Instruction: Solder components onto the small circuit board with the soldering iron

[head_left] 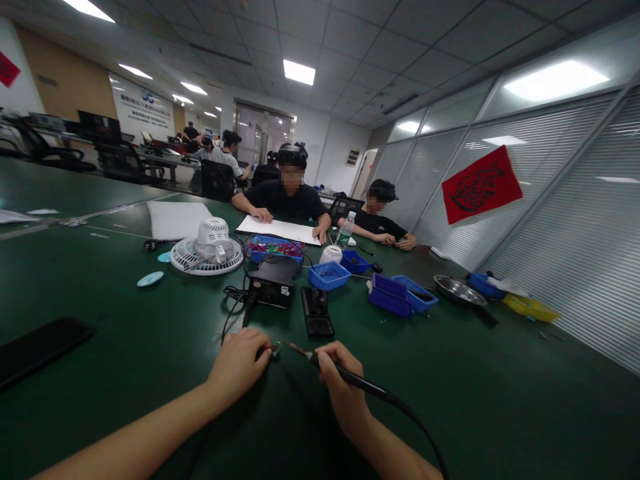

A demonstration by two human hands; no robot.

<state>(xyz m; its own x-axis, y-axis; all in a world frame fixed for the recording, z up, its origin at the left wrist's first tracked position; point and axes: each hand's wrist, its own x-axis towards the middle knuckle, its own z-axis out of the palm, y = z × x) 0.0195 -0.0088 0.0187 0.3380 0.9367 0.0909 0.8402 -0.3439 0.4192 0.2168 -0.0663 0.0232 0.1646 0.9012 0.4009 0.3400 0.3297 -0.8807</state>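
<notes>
Near the middle of the green table, my left hand [241, 362] has its fingers closed round the edge of a small circuit board [276, 349], which lies at the fingertips. My right hand [344, 381] grips a black soldering iron [350, 377] like a pen. The iron's metal tip points left and is a short gap from the board. A dark cable runs from the iron's rear down past my right forearm. Beyond the hands stand a black soldering station [273, 283] and a black iron stand [317, 312].
A white fan part [207, 250] lies back left. Behind the station is a blue tray of wires [275, 248]; more blue bins [329, 275] stand to its right, then a metal pan [459, 290]. A black slab [43, 347] lies far left. Two people sit across the table.
</notes>
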